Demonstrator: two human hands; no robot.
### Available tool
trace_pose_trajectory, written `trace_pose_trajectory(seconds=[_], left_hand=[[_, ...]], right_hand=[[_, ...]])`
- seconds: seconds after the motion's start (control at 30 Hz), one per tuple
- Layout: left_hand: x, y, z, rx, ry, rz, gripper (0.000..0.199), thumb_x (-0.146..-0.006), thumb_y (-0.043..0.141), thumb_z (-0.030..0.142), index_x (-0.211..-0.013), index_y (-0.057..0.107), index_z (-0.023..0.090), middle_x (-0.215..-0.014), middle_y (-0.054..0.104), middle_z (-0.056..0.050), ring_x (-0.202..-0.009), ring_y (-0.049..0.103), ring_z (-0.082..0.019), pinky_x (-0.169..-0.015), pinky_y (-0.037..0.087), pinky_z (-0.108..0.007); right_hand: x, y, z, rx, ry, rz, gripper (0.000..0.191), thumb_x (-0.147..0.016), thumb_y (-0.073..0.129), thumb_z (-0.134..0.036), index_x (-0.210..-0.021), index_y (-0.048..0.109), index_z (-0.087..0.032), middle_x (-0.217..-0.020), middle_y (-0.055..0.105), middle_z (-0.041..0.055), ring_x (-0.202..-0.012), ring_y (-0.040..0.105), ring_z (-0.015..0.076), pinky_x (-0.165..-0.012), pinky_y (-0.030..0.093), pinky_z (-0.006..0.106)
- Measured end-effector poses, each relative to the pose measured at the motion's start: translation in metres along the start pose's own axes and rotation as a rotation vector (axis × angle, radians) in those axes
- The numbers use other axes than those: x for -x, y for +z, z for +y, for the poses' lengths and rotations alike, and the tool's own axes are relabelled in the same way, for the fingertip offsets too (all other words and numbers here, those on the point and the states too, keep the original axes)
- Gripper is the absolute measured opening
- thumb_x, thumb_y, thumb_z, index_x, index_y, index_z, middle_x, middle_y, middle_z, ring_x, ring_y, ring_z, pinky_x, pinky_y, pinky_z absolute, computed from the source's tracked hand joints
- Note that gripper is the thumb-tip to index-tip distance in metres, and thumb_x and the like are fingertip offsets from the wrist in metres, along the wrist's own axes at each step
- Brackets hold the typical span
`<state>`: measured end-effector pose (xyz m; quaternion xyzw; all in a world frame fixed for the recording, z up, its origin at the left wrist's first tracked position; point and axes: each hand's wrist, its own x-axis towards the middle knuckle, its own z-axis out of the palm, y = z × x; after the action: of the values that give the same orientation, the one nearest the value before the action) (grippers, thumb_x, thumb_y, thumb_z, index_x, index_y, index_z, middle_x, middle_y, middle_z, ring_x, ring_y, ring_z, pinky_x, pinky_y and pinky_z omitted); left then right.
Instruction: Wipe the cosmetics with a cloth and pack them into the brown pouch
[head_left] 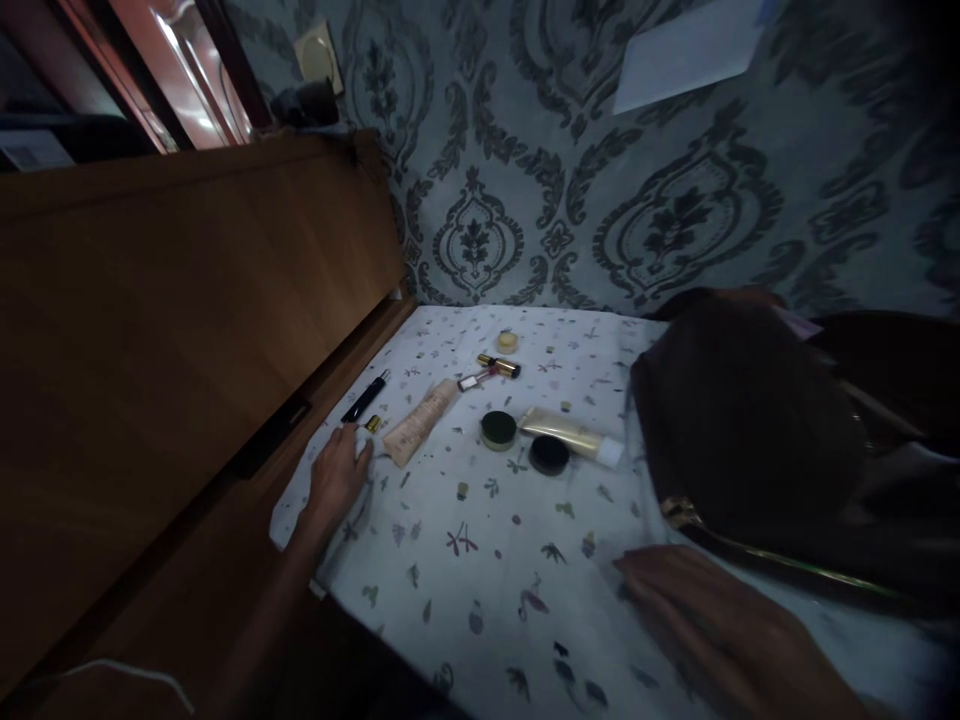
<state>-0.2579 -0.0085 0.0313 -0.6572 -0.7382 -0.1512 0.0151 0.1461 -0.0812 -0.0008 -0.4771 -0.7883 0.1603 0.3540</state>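
Observation:
My left hand point(339, 468) rests at the cloth's left edge, thumb and fingers curled around a small gold-capped item point(373, 424) whose body is mostly hidden. Just beyond it lies a slim black tube point(366, 397). To its right is a beige squeeze tube point(420, 422). My right hand point(712, 615), slightly blurred, hovers or lies low over the cloth at the lower right, fingers extended and nothing visible in them. It is nearest to a dark brown bag point(750, 410) with a gold zip.
On the patterned white cloth point(480, 560) are a green-lidded jar point(498, 430), a black-lidded jar point(549, 455), a gold tube with a white cap point(571, 436), a lip gloss tube point(477, 379), a gold-and-black tube point(499, 366) and a small yellow pot point(507, 342). A wooden panel point(187, 300) borders the left; a patterned wall stands behind.

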Motion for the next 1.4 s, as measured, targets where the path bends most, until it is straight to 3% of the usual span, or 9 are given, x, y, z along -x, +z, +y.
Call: trace_pose_trajectory(seconds=[0.1,0.23,0.37,0.5,0.83,0.93,1.1,1.23,1.4], left_hand=[[-0.003,0.002,0.003,0.161,0.021,0.121,0.036,-0.098,0.039,0.035,-0.125,0.051,0.014,-0.114,0.064,-0.014,-0.094,0.063,-0.025,-0.085,0.05,-0.039],[-0.001,0.002,0.027,0.3,0.119,0.169,0.039,-0.099,0.039,0.04,-0.127,0.05,0.016,-0.118,0.063,-0.011,-0.09,0.064,-0.022,-0.08,0.052,-0.035],[0.002,0.004,0.066,0.133,0.28,0.109,0.034,-0.098,0.042,0.032,-0.13,0.047,0.02,-0.115,0.061,-0.01,-0.105,0.059,-0.024,-0.083,0.05,-0.036],[-0.004,0.005,0.093,-0.066,0.308,0.007,0.031,-0.097,0.047,0.029,-0.126,0.049,0.023,-0.11,0.058,-0.008,-0.105,0.054,-0.025,-0.077,0.049,-0.033],[0.005,0.018,0.114,-0.082,0.571,-0.115,0.035,-0.086,0.057,0.013,-0.121,0.058,0.019,-0.116,0.065,-0.01,-0.113,0.053,-0.03,-0.085,0.052,-0.042],[0.002,0.013,0.108,0.176,0.528,-0.069,0.025,-0.094,0.048,0.021,-0.115,0.062,0.02,-0.11,0.068,-0.009,-0.104,0.059,-0.027,-0.084,0.051,-0.039],[-0.019,-0.006,0.089,0.643,0.265,0.062,0.032,-0.096,0.043,0.041,-0.106,0.063,0.018,-0.088,0.068,-0.003,-0.079,0.064,-0.019,-0.073,0.05,-0.029],[-0.035,-0.013,0.078,0.751,0.149,0.133,0.034,-0.091,0.048,0.045,-0.108,0.06,0.018,-0.083,0.063,-0.001,-0.073,0.063,-0.016,-0.07,0.049,-0.027],[-0.038,-0.011,0.085,0.739,0.19,0.115,0.033,-0.092,0.047,0.044,-0.109,0.06,0.018,-0.095,0.065,-0.003,-0.078,0.064,-0.018,-0.076,0.05,-0.029]], right_hand=[[-0.016,0.003,-0.023,-0.016,-0.094,-0.045,0.033,-0.097,0.044,-0.04,-0.092,0.073,-0.027,-0.09,0.076,0.007,-0.08,0.073,0.0225,-0.069,0.063,0.036],[-0.022,0.014,-0.034,-0.066,-0.075,-0.111,0.031,-0.098,0.044,-0.034,-0.09,0.072,-0.026,-0.088,0.075,0.0068,-0.08,0.072,0.0218,-0.067,0.062,0.034],[-0.019,0.019,-0.03,-0.113,-0.03,-0.138,0.028,-0.096,0.047,-0.034,-0.089,0.072,-0.025,-0.087,0.074,0.0074,-0.081,0.071,0.0228,-0.069,0.061,0.036],[-0.018,0.018,-0.029,-0.166,0.021,-0.128,0.028,-0.096,0.047,-0.033,-0.086,0.072,-0.023,-0.086,0.073,0.0075,-0.08,0.07,0.0216,-0.07,0.061,0.035],[-0.01,0.02,-0.024,-0.181,0.03,-0.119,0.028,-0.096,0.046,-0.033,-0.087,0.07,-0.022,-0.089,0.072,0.0085,-0.085,0.069,0.0221,-0.073,0.059,0.037],[-0.009,0.019,-0.025,-0.199,0.024,-0.106,0.028,-0.097,0.045,-0.032,-0.088,0.069,-0.021,-0.089,0.072,0.0081,-0.084,0.068,0.0213,-0.073,0.059,0.035],[-0.009,0.019,-0.025,-0.222,0.003,-0.11,0.03,-0.099,0.042,-0.032,-0.088,0.068,-0.02,-0.087,0.071,0.0084,-0.082,0.066,0.0203,-0.071,0.057,0.034],[-0.007,0.022,-0.023,-0.223,0.008,-0.115,0.031,-0.099,0.042,-0.034,-0.089,0.069,-0.02,-0.088,0.071,0.0084,-0.084,0.066,0.02,-0.073,0.057,0.034],[-0.012,0.015,-0.024,-0.213,0.028,-0.081,0.03,-0.098,0.044,-0.031,-0.09,0.07,-0.021,-0.088,0.072,0.0079,-0.083,0.067,0.0195,-0.072,0.057,0.033]])
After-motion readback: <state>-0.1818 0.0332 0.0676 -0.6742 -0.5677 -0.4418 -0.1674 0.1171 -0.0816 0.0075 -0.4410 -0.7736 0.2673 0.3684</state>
